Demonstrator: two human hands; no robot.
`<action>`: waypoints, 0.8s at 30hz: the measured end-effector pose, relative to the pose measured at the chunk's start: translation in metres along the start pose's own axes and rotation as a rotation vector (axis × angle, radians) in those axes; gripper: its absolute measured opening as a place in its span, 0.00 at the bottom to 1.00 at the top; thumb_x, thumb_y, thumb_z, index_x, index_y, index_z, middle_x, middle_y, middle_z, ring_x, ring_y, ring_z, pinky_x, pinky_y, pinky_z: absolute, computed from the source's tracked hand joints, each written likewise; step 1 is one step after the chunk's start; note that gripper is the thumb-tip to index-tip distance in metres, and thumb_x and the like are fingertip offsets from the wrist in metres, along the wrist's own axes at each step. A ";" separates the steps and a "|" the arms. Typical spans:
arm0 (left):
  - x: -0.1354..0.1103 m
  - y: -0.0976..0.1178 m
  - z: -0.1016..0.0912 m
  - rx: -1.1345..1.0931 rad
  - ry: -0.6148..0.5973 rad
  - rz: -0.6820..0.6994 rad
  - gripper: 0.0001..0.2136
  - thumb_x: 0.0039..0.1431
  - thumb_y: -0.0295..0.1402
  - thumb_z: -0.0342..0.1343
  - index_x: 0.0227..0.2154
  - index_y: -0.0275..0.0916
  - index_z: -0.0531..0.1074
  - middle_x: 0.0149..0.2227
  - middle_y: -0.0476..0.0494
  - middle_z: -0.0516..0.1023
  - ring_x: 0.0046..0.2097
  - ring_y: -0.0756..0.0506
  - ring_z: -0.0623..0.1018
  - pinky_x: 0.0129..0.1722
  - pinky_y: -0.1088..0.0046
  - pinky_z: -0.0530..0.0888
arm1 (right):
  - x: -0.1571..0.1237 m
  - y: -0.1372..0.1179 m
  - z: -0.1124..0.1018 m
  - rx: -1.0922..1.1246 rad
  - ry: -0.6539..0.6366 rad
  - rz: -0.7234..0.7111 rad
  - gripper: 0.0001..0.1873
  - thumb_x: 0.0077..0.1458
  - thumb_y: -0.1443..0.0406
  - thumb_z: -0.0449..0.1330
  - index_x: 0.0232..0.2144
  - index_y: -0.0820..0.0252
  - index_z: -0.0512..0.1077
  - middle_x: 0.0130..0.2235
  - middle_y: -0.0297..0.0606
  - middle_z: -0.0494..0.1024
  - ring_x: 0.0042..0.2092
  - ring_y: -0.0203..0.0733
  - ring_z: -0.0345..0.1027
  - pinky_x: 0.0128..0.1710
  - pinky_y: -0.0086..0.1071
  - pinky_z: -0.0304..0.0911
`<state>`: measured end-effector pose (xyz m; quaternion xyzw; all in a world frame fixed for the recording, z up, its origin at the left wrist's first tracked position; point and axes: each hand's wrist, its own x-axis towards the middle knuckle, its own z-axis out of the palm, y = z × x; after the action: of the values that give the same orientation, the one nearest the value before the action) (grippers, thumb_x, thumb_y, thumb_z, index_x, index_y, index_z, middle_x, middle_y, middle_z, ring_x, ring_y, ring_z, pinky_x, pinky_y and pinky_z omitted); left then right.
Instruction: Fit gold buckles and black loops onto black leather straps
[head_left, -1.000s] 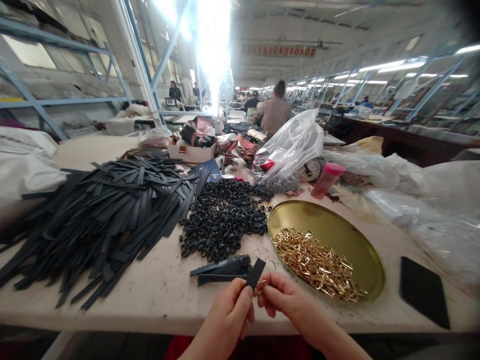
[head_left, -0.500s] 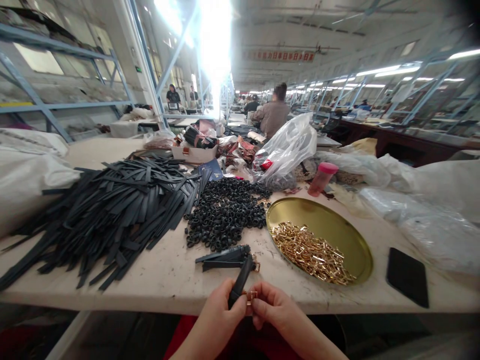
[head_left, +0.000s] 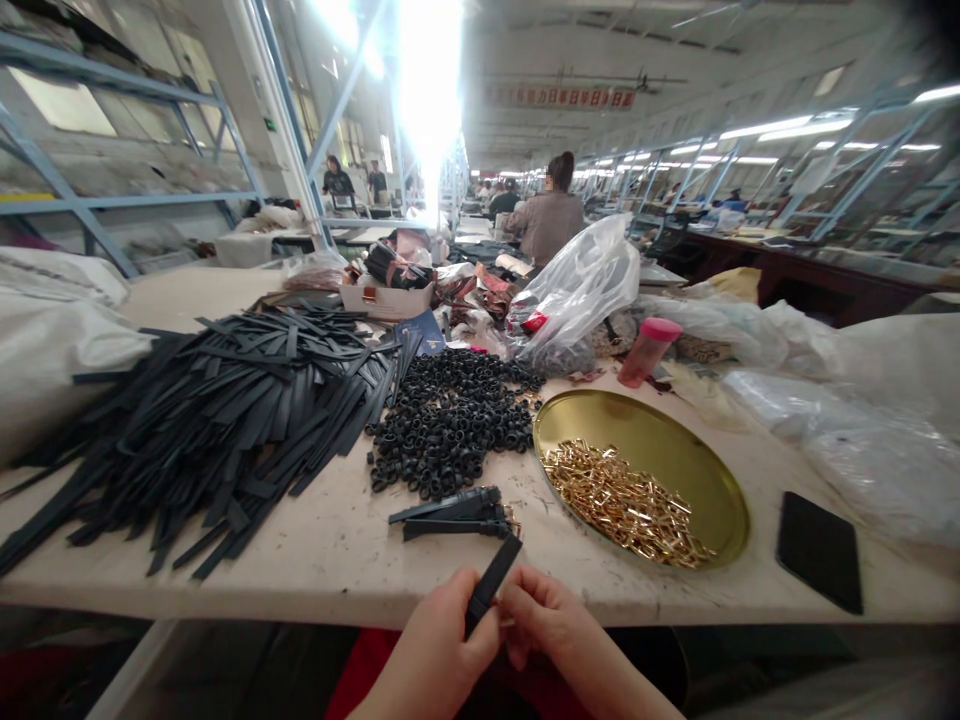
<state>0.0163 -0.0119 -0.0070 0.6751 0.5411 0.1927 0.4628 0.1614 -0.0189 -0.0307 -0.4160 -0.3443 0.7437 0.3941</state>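
Between finger and thumb, my left hand (head_left: 454,625) grips a black strap (head_left: 495,580), which slants up and to the right. My right hand (head_left: 540,610) meets it at the strap's lower part, with fingers pinched on a small gold buckle that is now mostly hidden. Just beyond the hands lies a small stack of black straps (head_left: 454,515) with gold buckles at their right end. A heap of small black loops (head_left: 450,420) is behind that stack. To the right, a gold oval tray (head_left: 697,450) carries a pile of gold buckles (head_left: 622,500).
A large pile of black strips (head_left: 247,420) covers the table's left side. A dark flat phone-like slab (head_left: 819,550) lies at right. Behind the tray stand a pink-lidded jar (head_left: 649,352) and a clear plastic bag (head_left: 585,290). A person (head_left: 551,220) sits farther back.
The strap has tilted further right in my left hand. My right fingers have closed over the gold buckle, which showed plainly before. The view has shifted slightly.
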 end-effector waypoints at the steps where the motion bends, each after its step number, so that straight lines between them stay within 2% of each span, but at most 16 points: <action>1: 0.000 -0.001 0.001 0.039 0.002 0.001 0.08 0.56 0.34 0.46 0.28 0.38 0.67 0.28 0.46 0.75 0.31 0.46 0.72 0.30 0.75 0.64 | 0.002 0.003 0.000 0.042 0.023 0.011 0.19 0.44 0.51 0.62 0.23 0.63 0.66 0.18 0.29 0.70 0.17 0.27 0.58 0.17 0.22 0.52; 6: 0.001 -0.002 -0.001 0.100 0.026 -0.016 0.10 0.59 0.37 0.42 0.32 0.39 0.67 0.31 0.44 0.76 0.34 0.44 0.74 0.33 0.75 0.64 | 0.010 0.011 -0.005 0.418 0.166 0.097 0.13 0.43 0.59 0.66 0.26 0.63 0.69 0.24 0.31 0.74 0.21 0.26 0.64 0.20 0.19 0.59; 9: 0.001 -0.007 -0.001 0.134 0.007 -0.046 0.12 0.60 0.35 0.39 0.29 0.40 0.66 0.29 0.44 0.75 0.33 0.45 0.73 0.32 0.76 0.64 | 0.014 0.011 -0.008 0.599 0.285 0.065 0.12 0.39 0.65 0.68 0.27 0.63 0.70 0.26 0.30 0.74 0.22 0.24 0.64 0.21 0.17 0.60; 12: 0.002 -0.014 0.002 0.163 -0.043 -0.080 0.12 0.60 0.34 0.39 0.27 0.39 0.66 0.29 0.43 0.75 0.32 0.45 0.73 0.31 0.76 0.63 | 0.018 0.012 -0.007 0.674 0.311 0.029 0.13 0.38 0.66 0.69 0.28 0.62 0.71 0.26 0.29 0.73 0.20 0.23 0.61 0.19 0.16 0.58; 16: 0.005 -0.016 0.003 0.127 -0.126 -0.070 0.13 0.60 0.34 0.39 0.29 0.38 0.67 0.30 0.42 0.75 0.33 0.45 0.73 0.32 0.75 0.64 | 0.020 0.020 0.001 0.644 0.325 0.011 0.15 0.36 0.64 0.70 0.27 0.62 0.71 0.26 0.31 0.73 0.20 0.22 0.58 0.18 0.16 0.56; 20: 0.007 -0.014 0.003 -0.025 -0.166 -0.061 0.10 0.57 0.36 0.43 0.31 0.36 0.66 0.33 0.43 0.74 0.34 0.46 0.71 0.34 0.75 0.65 | 0.020 0.035 0.009 0.503 0.307 -0.004 0.16 0.36 0.59 0.69 0.26 0.62 0.70 0.21 0.27 0.69 0.19 0.25 0.54 0.17 0.20 0.52; 24: 0.005 -0.015 0.007 -0.235 -0.175 -0.103 0.10 0.57 0.39 0.44 0.28 0.37 0.63 0.23 0.52 0.67 0.25 0.52 0.66 0.24 0.79 0.63 | 0.016 0.045 0.011 0.277 0.352 -0.098 0.16 0.40 0.56 0.66 0.24 0.62 0.68 0.20 0.26 0.66 0.19 0.27 0.54 0.19 0.22 0.52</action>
<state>0.0145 -0.0105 -0.0240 0.6018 0.5066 0.1712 0.5932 0.1328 -0.0274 -0.0689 -0.4640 -0.1849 0.6798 0.5370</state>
